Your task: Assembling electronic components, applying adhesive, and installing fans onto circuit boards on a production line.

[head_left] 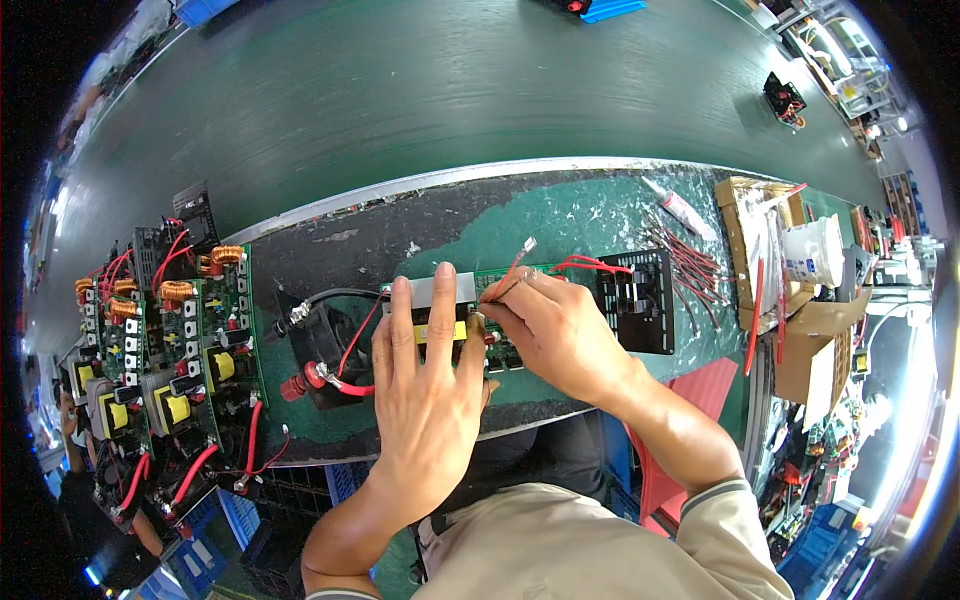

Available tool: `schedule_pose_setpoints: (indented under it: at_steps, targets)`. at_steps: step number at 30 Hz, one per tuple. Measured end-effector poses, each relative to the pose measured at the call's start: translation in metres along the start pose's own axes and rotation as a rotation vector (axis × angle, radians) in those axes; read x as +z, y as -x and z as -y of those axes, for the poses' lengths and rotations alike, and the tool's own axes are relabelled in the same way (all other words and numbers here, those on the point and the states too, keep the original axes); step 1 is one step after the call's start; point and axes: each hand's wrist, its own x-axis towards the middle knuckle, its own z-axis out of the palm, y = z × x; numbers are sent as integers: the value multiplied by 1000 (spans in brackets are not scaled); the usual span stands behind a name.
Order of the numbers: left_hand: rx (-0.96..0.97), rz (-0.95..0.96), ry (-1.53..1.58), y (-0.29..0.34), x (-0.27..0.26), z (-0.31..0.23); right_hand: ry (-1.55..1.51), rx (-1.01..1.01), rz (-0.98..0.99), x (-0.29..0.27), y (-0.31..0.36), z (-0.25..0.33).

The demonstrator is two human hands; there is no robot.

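Note:
A green circuit board (488,274) lies on the bench in front of me, largely covered by my hands. My left hand (425,420) rests on it with fingers stretched out, across a grey metal piece (424,293) and a block with yellow tape (459,331). The fingers of my right hand (565,335) are pinched around a thin reddish wire (517,262), whose pale metal tip points up and away. Beside the board on the left is a black end panel (335,335) with thick red and black leads. Red wires run to a vented black panel (645,320) on the right.
Several upright circuit boards (190,330) with copper coils and red cables crowd the left end. Cut red wires (690,265) and a white tube (685,212) lie to the right, near a cardboard box (740,235). A green belt (480,100) runs beyond the bench edge.

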Motion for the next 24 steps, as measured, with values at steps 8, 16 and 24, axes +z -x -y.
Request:
schedule_pose_setpoints:
  at_steps: [8,16,24]
  targets:
    - [-1,-48,-79,0,8,2,17,25,23,0,-4,1]
    - [18,-51,-71,-6,-3,-2,-139,126,-95,-2,-5,6]
    - [-72,-361,812,-38,-11,0,-359,256,-298,-31,-1,38]
